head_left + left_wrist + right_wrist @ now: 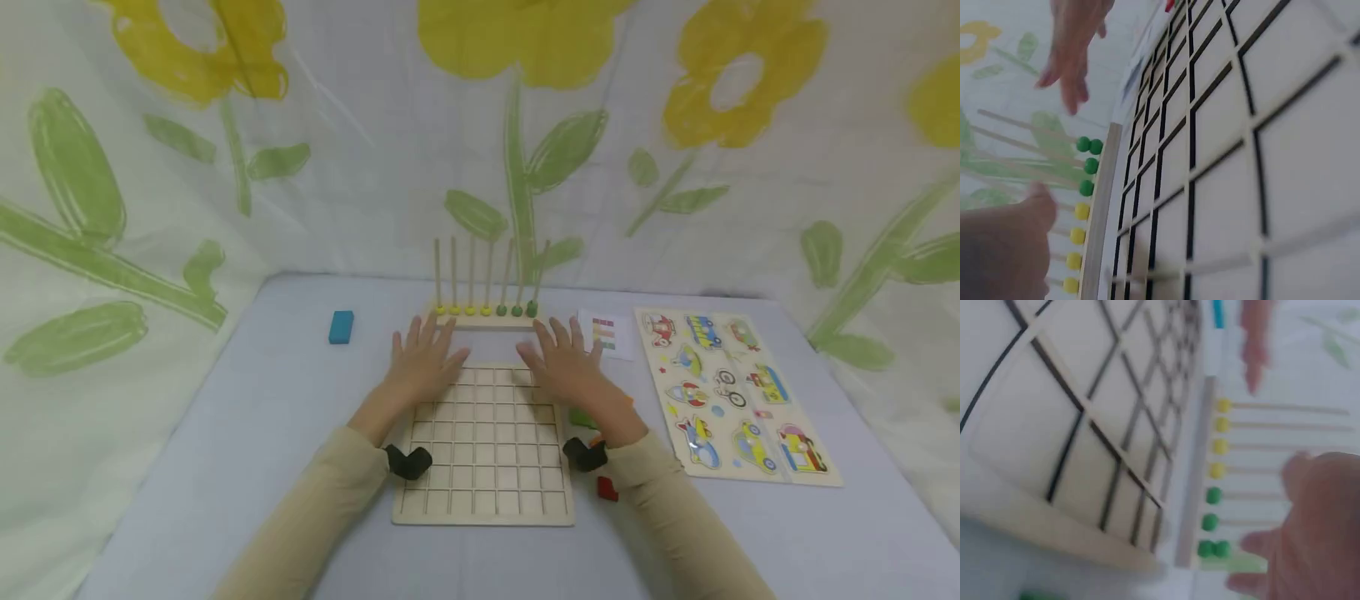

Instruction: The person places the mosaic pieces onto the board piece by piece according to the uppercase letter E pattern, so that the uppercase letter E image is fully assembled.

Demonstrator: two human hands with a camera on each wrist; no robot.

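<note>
A wooden grid board point(485, 467) lies flat on the table. Behind it stands a wooden bead rack point(487, 320) with several upright rods, bearing yellow beads point(1077, 236) toward the left and green beads point(1211, 522) toward the right. The left hand point(422, 365) hovers near the board's far left corner with fingers spread and holds nothing. Opposite it, by the far right corner, the right hand point(567, 371) is likewise spread, its fingertips near the rack. In the left wrist view both hands appear above the board's surface, apart from the beads.
A blue block point(341, 327) lies at the back left. Right of the rack is a printed card point(617, 346). A vehicle puzzle board point(738, 398) occupies the right side. Beside the grid, partly hidden by the right arm, are green point(581, 418) and red pieces point(607, 489). A flower-painted cloth hangs behind.
</note>
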